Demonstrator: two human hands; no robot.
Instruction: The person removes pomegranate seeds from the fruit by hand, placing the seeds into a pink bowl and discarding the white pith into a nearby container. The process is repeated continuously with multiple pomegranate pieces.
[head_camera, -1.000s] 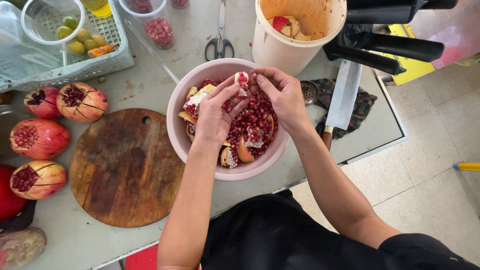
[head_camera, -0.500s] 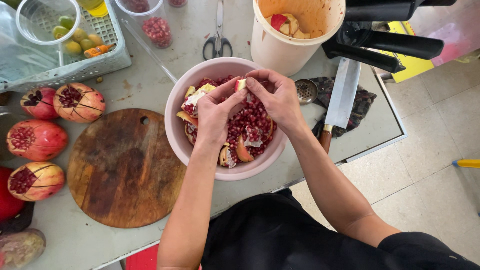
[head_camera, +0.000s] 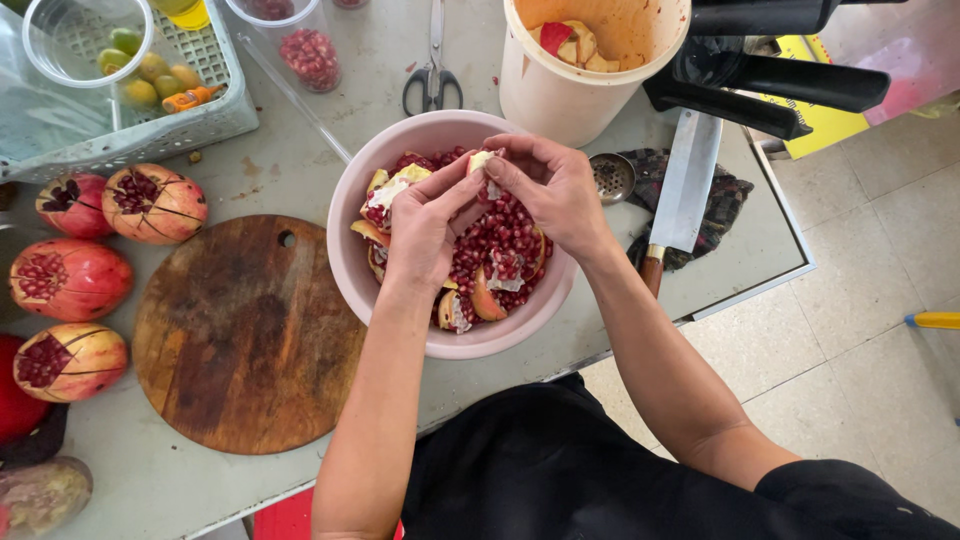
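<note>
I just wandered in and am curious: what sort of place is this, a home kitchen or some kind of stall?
Probably a juice or fruit stall's prep counter. Both hands, left hand and right hand, pick at a pomegranate piece over a pink bowl; cut pomegranates, a cleaver and a peel bucket stand around.

One head-worn camera is looking steeply down from close above, facing the table (head_camera: 300, 170) edge, the floor showing at right

Bright, even daylight — shadows stay soft and faint. Focus is sharp throughout, no glare. Slight wide-angle stretch at the edges.
</note>
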